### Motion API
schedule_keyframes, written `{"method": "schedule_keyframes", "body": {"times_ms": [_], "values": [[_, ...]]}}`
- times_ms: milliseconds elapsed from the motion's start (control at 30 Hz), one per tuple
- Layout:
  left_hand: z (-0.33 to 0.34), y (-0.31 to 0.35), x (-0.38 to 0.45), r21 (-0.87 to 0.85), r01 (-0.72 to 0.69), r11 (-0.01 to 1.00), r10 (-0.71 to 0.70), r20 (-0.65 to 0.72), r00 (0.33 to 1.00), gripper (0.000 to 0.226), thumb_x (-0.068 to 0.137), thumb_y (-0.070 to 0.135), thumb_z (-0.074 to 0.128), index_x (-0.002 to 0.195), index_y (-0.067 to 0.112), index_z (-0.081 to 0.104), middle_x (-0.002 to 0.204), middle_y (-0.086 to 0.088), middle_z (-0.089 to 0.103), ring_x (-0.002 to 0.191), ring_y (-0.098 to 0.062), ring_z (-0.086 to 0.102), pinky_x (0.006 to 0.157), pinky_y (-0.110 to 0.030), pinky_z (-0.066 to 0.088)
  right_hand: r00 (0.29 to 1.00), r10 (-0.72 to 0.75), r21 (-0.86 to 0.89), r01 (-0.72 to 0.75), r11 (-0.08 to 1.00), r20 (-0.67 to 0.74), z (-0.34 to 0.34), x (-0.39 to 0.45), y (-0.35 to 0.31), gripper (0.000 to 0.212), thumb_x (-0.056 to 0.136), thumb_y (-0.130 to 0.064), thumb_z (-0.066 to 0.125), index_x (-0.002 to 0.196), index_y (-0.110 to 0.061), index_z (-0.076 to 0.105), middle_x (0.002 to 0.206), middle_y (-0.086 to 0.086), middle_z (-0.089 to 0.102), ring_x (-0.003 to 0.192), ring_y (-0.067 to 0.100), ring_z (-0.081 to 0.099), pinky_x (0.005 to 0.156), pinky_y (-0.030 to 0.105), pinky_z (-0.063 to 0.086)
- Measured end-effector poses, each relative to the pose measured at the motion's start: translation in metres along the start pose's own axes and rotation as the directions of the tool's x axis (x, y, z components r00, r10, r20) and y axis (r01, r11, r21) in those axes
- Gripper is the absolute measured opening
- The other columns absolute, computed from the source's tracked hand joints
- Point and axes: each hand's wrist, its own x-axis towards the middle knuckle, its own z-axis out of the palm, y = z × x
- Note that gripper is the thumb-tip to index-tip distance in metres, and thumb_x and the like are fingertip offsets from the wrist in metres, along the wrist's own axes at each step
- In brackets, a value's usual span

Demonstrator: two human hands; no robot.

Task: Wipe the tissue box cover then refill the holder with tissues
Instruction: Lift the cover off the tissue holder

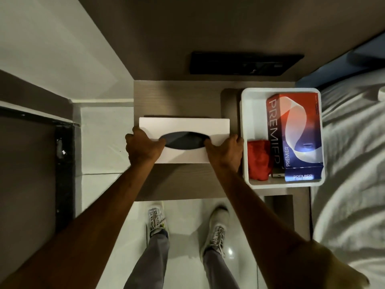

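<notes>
A white tissue box cover [184, 127] with a dark oval slot lies on the wooden bedside table [177, 97]. My left hand [143, 146] grips its left end, thumb at the edge of the slot. My right hand [226, 150] grips its right end the same way. To the right, a white tray [255, 97] holds a red-and-blue "PREMIER" tissue box [295, 132] and a crumpled red cloth [259, 160].
A dark flat panel [243, 63] is set in the wall behind the table. A bed with white rumpled sheets [352, 163] runs along the right. White floor tiles and my two shoes lie below the table's front edge. A dark frame stands at the left.
</notes>
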Motion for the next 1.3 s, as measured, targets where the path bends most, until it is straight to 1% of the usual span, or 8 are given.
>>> {"method": "schedule_keyframes", "body": {"times_ms": [367,633,700,767,867,967,1067,1300], "values": [[-0.013,0.008,0.011,0.04,-0.013,0.999,0.009,0.082,0.997,0.085,0.077,0.046,0.083,0.141,0.002,0.047,0.142,-0.02,0.053,0.13,-0.04,0.056,0.1,-0.047,0.053,0.998,0.058,0.021,-0.059,0.998,0.037,-0.003,0.016,-0.011,0.079,0.072,-0.042,0.087,0.136,-0.005,0.057,0.137,0.016,0.059,0.128,0.034,0.055,0.105,0.041,0.048],[-0.023,0.015,0.004,-0.091,-0.017,0.996,0.027,0.108,0.994,0.077,0.08,0.032,0.083,0.14,0.002,0.043,0.139,-0.02,0.055,0.128,-0.038,0.058,0.099,-0.044,0.054,0.997,0.03,0.122,-0.039,0.992,0.071,-0.011,0.015,-0.014,0.076,0.075,-0.037,0.085,0.137,-0.009,0.051,0.135,0.014,0.059,0.129,0.035,0.053,0.106,0.052,0.051],[-0.029,0.014,-0.004,-0.126,-0.04,0.991,0.052,0.09,0.995,0.076,0.082,0.03,0.082,0.14,0.002,0.041,0.139,-0.02,0.055,0.128,-0.037,0.057,0.099,-0.043,0.054,0.998,-0.02,0.134,0.012,0.991,0.06,-0.016,0.01,-0.013,0.076,0.076,-0.036,0.084,0.138,-0.01,0.049,0.138,0.013,0.055,0.13,0.032,0.051,0.107,0.046,0.05],[-0.035,0.006,-0.019,-0.128,-0.082,0.988,0.088,0.039,0.995,0.076,0.082,0.03,0.081,0.14,0.003,0.041,0.139,-0.02,0.053,0.128,-0.037,0.057,0.096,-0.041,0.054,0.995,-0.102,0.121,0.101,0.988,0.006,-0.025,-0.005,-0.007,0.075,0.076,-0.038,0.085,0.137,-0.013,0.049,0.141,0.011,0.049,0.125,0.023,0.049,0.1,0.03,0.044],[-0.036,-0.026,-0.051,-0.117,-0.071,0.991,0.073,0.015,0.997,0.072,0.079,0.03,0.082,0.135,0.001,0.046,0.134,-0.021,0.049,0.122,-0.039,0.056,0.087,-0.037,0.051,0.987,-0.162,0.076,0.162,0.984,-0.006,-0.035,-0.042,0.02,0.079,0.075,-0.046,0.085,0.138,-0.018,0.049,0.139,0.007,0.044,0.119,0.017,0.045,0.096,0.028,0.039],[-0.027,-0.065,-0.083,-0.04,0.004,0.999,-0.002,0.057,0.998,0.073,0.078,0.035,0.082,0.134,0.001,0.05,0.129,-0.021,0.054,0.12,-0.041,0.057,0.094,-0.045,0.052,0.99,-0.075,0.101,0.063,0.993,0.12,-0.033,-0.078,0.057,0.084,0.075,-0.052,0.083,0.144,-0.019,0.047,0.137,0.003,0.047,0.121,0.018,0.049,0.103,0.036,0.049],[-0.012,-0.092,-0.1,-0.044,0.021,0.999,-0.017,0.097,0.995,0.073,0.08,0.041,0.081,0.136,0.004,0.051,0.128,-0.018,0.06,0.121,-0.038,0.059,0.097,-0.045,0.052,0.985,-0.005,0.107,-0.014,0.994,0.174,-0.022,-0.095,0.082,0.077,0.078,-0.051,0.081,0.14,-0.018,0.049,0.135,0.006,0.052,0.123,0.027,0.055,0.103,0.045,0.054],[0.004,-0.104,-0.096,-0.065,-0.05,0.997,0.053,0.055,0.997,0.079,0.083,0.049,0.075,0.145,0.011,0.044,0.139,-0.014,0.059,0.129,-0.038,0.057,0.101,-0.049,0.052,0.987,-0.002,0.124,-0.018,0.992,0.162,-0.006,-0.088,0.092,0.078,0.086,-0.051,0.074,0.148,-0.017,0.042,0.148,0.007,0.048,0.135,0.028,0.048,0.109,0.041,0.045]]}}
